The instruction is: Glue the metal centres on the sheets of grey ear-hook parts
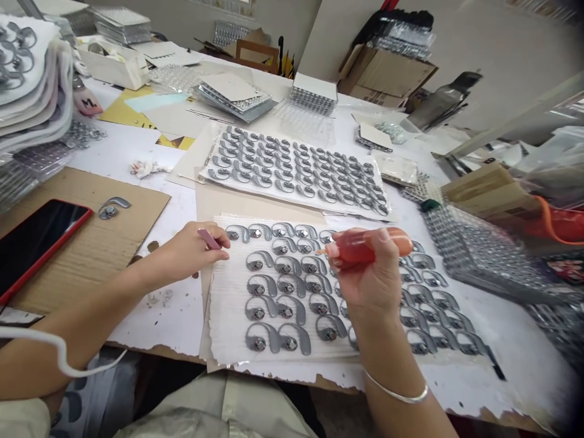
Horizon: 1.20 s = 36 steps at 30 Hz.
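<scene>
In my right hand (369, 274) is a squeeze bottle (365, 246) of red-orange liquid. Its thin nozzle points left, over rows of grey ear-hook pieces (287, 266) laid out on a white foam sheet (228, 292). My left hand (194, 249) is closed on a small flat pink stick (208, 239) at the sheet's left edge, near the end of the top row. Each ear-hook piece has a round, metallic-looking part at one end. My right hand and forearm hide some pieces in the middle of the sheet.
Behind lies a second sheet of ear-hook pieces (292, 170). A phone in a red case (41, 243) and one loose ear-hook piece (112, 208) rest on cardboard (132, 182) at left. Stacked foam sheets (36, 103) rise at far left; plastic trays (483, 255) crowd the right.
</scene>
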Tool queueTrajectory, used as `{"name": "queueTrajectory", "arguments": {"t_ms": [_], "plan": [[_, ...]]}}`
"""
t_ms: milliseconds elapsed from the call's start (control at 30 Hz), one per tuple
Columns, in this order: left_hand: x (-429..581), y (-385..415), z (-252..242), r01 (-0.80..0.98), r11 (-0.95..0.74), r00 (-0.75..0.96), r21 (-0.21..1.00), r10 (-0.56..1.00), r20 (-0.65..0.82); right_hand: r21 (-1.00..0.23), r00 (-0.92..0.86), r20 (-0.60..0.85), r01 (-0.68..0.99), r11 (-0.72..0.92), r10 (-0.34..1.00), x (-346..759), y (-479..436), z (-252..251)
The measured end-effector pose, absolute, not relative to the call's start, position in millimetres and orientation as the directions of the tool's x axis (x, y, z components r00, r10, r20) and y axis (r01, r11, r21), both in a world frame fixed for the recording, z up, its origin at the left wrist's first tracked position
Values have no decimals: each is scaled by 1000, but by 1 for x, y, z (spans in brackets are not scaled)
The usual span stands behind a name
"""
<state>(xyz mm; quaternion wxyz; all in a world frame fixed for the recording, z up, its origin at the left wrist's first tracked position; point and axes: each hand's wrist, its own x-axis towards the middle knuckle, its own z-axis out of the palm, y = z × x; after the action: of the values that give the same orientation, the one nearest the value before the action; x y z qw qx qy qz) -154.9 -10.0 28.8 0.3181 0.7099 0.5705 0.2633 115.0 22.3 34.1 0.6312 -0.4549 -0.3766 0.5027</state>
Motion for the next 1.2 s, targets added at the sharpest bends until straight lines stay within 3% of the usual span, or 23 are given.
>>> {"name": "queueTrajectory", "arguments": {"t_ms": [267, 500, 667, 833, 1000, 1200], "plan": [[-169, -19, 33, 677, -176, 256, 715, 967, -4, -952, 235, 2, -297, 74, 972, 120, 25, 38], [-152, -29, 34, 546, -483, 243, 685, 873, 423, -954, 254, 46, -275, 117, 966, 112, 21, 39], [-126, -36, 11, 471, -773, 445, 426, 625, 642, -955, 172, 118, -250, 159, 978, 107, 19, 32], [-121, -47, -5, 545, -831, 541, 114, 452, 709, -960, 122, 151, -220, 175, 981, 100, 14, 26], [-116, -55, -12, 568, -823, 603, -30, 391, 695, -952, 61, 279, -108, 285, 958, 87, 4, 17], [-110, -53, -17, 676, -725, 608, -131, 448, 655, -818, -34, 542, 205, 537, 840, 81, -1, 1]]}}
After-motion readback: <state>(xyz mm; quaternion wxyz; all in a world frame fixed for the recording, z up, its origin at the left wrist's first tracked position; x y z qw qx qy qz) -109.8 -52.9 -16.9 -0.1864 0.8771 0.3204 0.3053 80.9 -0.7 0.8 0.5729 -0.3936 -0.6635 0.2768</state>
